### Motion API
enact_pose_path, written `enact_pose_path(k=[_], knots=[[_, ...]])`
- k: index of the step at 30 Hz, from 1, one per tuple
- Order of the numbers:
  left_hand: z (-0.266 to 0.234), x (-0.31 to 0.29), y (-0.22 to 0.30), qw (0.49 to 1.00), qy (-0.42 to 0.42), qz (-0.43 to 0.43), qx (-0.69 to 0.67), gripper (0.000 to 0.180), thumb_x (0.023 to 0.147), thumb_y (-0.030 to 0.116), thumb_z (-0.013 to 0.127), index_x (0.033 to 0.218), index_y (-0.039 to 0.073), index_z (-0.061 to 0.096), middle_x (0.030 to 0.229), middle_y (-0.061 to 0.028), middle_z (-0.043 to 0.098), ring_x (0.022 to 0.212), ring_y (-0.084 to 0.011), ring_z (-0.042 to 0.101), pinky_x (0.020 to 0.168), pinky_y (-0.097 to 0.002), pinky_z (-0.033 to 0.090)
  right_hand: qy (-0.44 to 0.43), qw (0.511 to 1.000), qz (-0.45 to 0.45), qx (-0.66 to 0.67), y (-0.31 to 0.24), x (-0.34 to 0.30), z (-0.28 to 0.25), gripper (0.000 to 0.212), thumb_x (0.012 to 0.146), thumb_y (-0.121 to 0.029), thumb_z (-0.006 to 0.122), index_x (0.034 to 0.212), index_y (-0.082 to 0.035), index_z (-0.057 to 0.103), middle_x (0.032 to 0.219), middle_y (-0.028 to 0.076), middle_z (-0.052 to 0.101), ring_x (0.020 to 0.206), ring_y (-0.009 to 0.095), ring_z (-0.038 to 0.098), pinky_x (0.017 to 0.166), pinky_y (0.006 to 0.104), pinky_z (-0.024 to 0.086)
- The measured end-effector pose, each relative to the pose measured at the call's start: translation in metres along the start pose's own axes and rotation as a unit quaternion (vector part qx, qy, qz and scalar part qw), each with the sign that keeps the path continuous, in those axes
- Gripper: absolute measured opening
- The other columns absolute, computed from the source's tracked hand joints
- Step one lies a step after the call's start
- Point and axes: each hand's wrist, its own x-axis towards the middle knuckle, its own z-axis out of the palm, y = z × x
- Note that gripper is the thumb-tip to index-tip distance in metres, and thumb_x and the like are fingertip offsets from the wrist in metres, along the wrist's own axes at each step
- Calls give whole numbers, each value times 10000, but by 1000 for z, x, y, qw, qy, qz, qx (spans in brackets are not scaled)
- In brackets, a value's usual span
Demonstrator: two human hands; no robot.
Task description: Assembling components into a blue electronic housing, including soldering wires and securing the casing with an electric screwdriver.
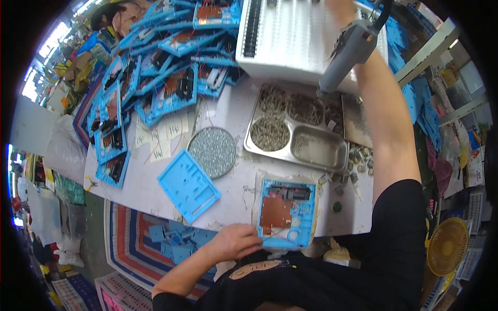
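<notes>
In front of me a blue plastic casing lies in a pale holder on the table. A brown circuit board, black parts and thin wires sit inside it. My left hand is closed at the casing's lower left corner, its fingertips on the edge. My right arm stretches far forward past a hanging grey electric screwdriver. My right hand is over the white foam tray, at the picture's upper edge, and its fingers are blurred and cut off. A blue plastic cover lies to the left of the casing.
A steel compartment tray of small screws stands beyond the casing. Left of it is a round dish of small shiny metal pieces. Many blue casings with boards are heaped at the far left. Small loose parts lie right of the tray.
</notes>
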Motion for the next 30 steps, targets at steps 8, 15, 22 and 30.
enact_pose_path(k=[8, 15, 22, 30], knots=[[5, -3, -1, 999, 22, -30, -33, 254, 751, 52, 839, 977, 93, 730, 853, -63, 601, 753, -271, 632, 635, -380, 510, 29, 813, 383, 438, 6, -200, -251, 162, 961, -125, 688, 1074, -13, 654, 967, 75, 675, 956, 190, 631, 890, 354, 503], [4, 4, 1, 999, 5, -25, -36, 267, 729, 38, 859, 963, 78, 737, 864, -72, 598, 750, -257, 637, 626, -358, 514, -340, 885, 305, 92, -254, -428, -209, 189, 829, -10, 759, 1009, -48, 715, 943, 48, 671, 976, 221, 571, 915, 352, 446], [7, 0, 1, 999, 13, -27, -26, 276, 737, 32, 854, 981, 70, 731, 888, -77, 599, 751, -252, 636, 622, -352, 516, -400, 916, 16, -26, -252, -431, -201, 253, 724, -62, 822, 952, -86, 716, 1014, 43, 689, 957, 298, 554, 840, 401, 472], [3, 5, 4, 1000, -2, -12, 1, 274, 743, 60, 857, 986, 77, 730, 885, -78, 597, 756, -261, 632, 629, -367, 507, -394, 919, 14, -15, -252, -440, -201, 282, 692, -119, 848, 937, -108, 710, 1042, 27, 683, 990, 299, 569, 860, 414, 477]])
